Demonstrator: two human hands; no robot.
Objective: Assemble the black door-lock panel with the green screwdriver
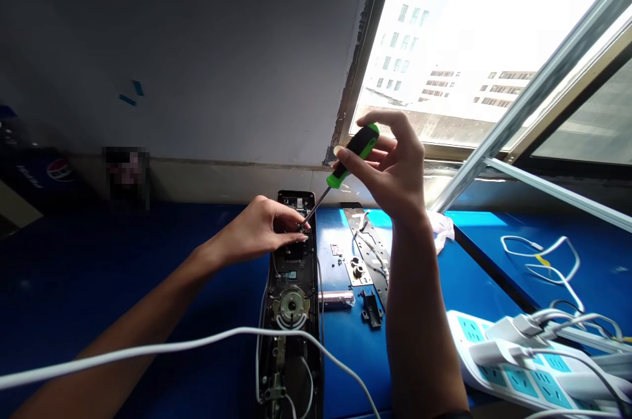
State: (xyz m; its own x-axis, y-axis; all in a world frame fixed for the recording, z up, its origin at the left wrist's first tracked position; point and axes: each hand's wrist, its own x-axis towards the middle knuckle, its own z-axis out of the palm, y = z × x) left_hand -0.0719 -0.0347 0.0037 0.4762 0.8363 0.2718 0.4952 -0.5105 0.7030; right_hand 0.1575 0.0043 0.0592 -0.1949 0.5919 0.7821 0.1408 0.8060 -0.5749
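My right hand [390,162] grips the green and black handle of a screwdriver [353,154], which slants down to the left. Its tip reaches the upper part of a long black device housing [291,261], opened to show circuit boards, wires and a round metal motor-like part [292,306]. Close around the screwdriver's tip, my left hand [276,228] has thumb and fingers pinched together. Whether it holds the shaft or a small screw there is too small to make out.
Right of the housing lie a black panel [368,241], a small metal plate [359,271], a silver cylinder [337,299], a black plastic bracket [371,310] and tiny screws. A white power strip [518,366] with plugs stands front right. A white cable [197,342] crosses the foreground.
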